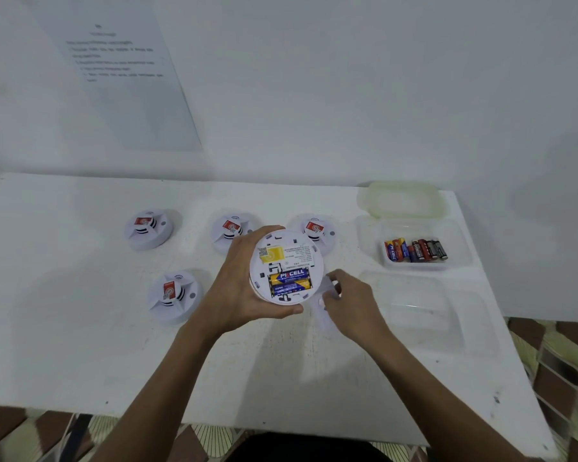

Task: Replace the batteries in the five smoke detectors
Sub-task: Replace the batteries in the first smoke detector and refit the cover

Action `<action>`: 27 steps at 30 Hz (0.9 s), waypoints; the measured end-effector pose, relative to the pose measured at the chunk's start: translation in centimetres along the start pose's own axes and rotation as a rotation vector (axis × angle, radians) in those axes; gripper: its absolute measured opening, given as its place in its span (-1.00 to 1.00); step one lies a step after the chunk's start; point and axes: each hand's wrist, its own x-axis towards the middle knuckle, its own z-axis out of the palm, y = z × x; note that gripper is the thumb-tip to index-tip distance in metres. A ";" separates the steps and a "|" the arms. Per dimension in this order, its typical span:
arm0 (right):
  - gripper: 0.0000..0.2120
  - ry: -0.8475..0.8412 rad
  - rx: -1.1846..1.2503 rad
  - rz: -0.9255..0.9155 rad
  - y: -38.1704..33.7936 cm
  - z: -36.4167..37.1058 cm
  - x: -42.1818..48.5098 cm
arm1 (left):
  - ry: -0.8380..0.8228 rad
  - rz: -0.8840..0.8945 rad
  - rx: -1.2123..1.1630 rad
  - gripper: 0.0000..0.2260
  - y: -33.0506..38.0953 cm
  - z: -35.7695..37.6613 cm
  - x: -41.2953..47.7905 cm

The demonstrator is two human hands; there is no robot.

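My left hand [239, 288] grips a white round smoke detector [286, 266] with its back facing up. Its open battery bay shows two yellow and blue batteries [290, 281]. My right hand [351, 303] is just right of the detector, fingers curled round a small white piece [329, 288] that looks like the battery cover. Four more white detectors rest face up on the table: far left [147, 228], middle [231, 230], right [314, 230] partly behind the held one, and near left [174, 295].
A clear plastic box [414, 261] at the right holds several loose batteries [416, 250], its lid [402, 198] behind it. A second clear tray [427, 315] lies nearer. The white table [80, 345] meets the wall at the back; a printed sheet [121, 68] hangs there.
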 end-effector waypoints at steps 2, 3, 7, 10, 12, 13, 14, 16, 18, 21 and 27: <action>-0.76 -0.024 -0.048 0.015 0.8 1.2 0.7 | -0.017 -0.008 -0.002 -0.14 -0.1 0.0 0.0; -0.76 -0.021 -0.082 0.015 1.3 1.6 1.0 | -0.021 -0.009 -0.004 -0.14 -0.1 0.0 0.0; -0.77 0.096 -0.463 -0.026 2.7 2.4 1.4 | -0.016 -0.016 -0.020 -0.13 -0.1 -0.2 0.0; -0.71 0.142 -0.599 -0.076 2.4 2.3 0.9 | -0.014 -0.006 -0.013 -0.13 -0.1 -0.2 0.1; -0.70 0.165 -0.467 -0.086 1.6 1.5 0.5 | -0.006 0.003 -0.009 -0.13 0.0 -0.2 0.1; -0.73 0.186 -0.331 -0.102 1.0 0.8 0.1 | 0.001 0.010 -0.003 -0.13 0.0 -0.3 0.1; -0.80 0.212 -0.178 -0.127 0.3 0.1 -0.5 | 0.009 0.017 0.002 -0.13 0.0 -0.3 0.2; -0.96 0.279 0.119 -0.174 -1.4 -1.9 -2.1 | 0.025 0.031 0.005 -0.14 0.3 -0.4 0.4; -0.93 0.299 0.322 -0.184 -3.2 -3.6 -3.9 | 0.040 0.055 0.006 -0.16 0.9 -0.4 0.6; -0.90 0.269 0.427 -0.231 -4.9 -4.3 -5.5 | 0.058 0.071 0.003 -0.19 1.2 -0.3 1.0; -0.84 0.350 0.357 -0.270 -5.5 -2.4 -5.5 | 0.065 0.074 0.033 -0.26 1.1 0.7 1.2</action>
